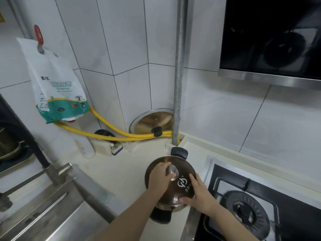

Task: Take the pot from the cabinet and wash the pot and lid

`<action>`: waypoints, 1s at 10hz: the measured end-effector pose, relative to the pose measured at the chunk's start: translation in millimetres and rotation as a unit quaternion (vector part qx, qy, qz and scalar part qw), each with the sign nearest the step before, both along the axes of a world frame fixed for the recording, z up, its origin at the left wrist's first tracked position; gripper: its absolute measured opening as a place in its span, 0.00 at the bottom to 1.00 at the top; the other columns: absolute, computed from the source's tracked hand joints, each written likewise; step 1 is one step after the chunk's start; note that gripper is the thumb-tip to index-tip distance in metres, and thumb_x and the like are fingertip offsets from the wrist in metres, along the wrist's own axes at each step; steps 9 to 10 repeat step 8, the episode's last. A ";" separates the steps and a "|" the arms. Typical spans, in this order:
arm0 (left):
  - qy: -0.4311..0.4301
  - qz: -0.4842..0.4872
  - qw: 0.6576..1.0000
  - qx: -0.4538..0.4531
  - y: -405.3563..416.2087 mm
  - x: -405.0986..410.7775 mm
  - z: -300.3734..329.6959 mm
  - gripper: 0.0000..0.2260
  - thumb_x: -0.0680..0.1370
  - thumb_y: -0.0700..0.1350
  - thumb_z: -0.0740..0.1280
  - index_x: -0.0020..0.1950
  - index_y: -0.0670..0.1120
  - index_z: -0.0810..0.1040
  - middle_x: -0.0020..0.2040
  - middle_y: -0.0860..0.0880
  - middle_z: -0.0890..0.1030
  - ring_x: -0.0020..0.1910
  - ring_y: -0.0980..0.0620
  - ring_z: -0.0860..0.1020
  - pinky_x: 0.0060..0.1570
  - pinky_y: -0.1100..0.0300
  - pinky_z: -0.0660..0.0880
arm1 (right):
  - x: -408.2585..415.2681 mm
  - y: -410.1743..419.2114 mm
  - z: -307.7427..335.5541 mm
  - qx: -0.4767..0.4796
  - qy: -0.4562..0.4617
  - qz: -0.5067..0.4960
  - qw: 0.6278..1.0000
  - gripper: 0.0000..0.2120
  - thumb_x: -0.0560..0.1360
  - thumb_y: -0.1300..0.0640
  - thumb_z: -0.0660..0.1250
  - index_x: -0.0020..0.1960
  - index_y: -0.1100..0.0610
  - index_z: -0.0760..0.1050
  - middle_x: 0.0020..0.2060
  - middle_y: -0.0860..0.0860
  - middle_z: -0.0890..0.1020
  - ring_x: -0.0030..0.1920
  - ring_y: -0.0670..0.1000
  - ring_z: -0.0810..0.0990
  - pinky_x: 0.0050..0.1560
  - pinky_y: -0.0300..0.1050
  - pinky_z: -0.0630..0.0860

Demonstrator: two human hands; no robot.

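The left hand (159, 177) curls round the knob (173, 173) of the steel lid (182, 186), which sits on the pot (167, 208). The right hand (199, 194) clasps the lid's rim between thumb and fingers.

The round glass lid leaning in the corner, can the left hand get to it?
Probably, but not at once: the left hand grips the knob of the dark steel pot lid. The pale counter between looks free; only the yellow hoses cross the round glass lid's lower edge.

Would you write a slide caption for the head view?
Left hand grips the knob, right hand holds the lid rim, pot on the counter beside the stove.
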State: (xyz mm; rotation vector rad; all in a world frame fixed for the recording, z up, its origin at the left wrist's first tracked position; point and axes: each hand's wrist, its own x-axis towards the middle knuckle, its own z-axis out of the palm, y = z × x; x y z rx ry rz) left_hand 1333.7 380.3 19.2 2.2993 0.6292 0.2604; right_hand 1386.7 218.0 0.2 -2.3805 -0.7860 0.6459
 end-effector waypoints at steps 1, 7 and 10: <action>-0.002 -0.003 1.000 0.000 1.0 0.4 -2.3 0.22 0.74 0.47 0.69 0.67 0.47 0.73 0.63 0.50 0.77 0.62 0.52 0.74 0.65 0.57 0.68 | -1.2 1.0 -0.3 -0.008 -0.011 0.000 1.000 0.50 0.71 0.44 0.70 0.78 0.57 0.40 0.77 0.54 0.42 0.78 0.53 0.46 0.75 0.43 0.47; 0.150 -0.035 0.972 0.180 -8.1 -23.8 7.5 0.28 0.78 0.54 0.60 0.76 0.52 0.56 0.72 0.47 0.68 0.72 0.45 0.64 0.72 0.42 0.57 | -0.5 13.4 10.3 -0.207 -0.144 0.047 0.966 0.47 0.72 0.35 0.62 0.78 0.57 0.44 0.77 0.57 0.52 0.77 0.59 0.47 0.75 0.60 0.52; 0.174 -0.024 0.968 0.181 -3.1 -36.2 14.4 0.28 0.79 0.54 0.59 0.77 0.51 0.54 0.75 0.47 0.63 0.74 0.45 0.59 0.72 0.40 0.53 | -2.7 25.1 22.6 -0.197 -0.183 0.078 0.960 0.40 0.73 0.41 0.63 0.77 0.55 0.50 0.76 0.57 0.53 0.77 0.59 0.48 0.75 0.61 0.52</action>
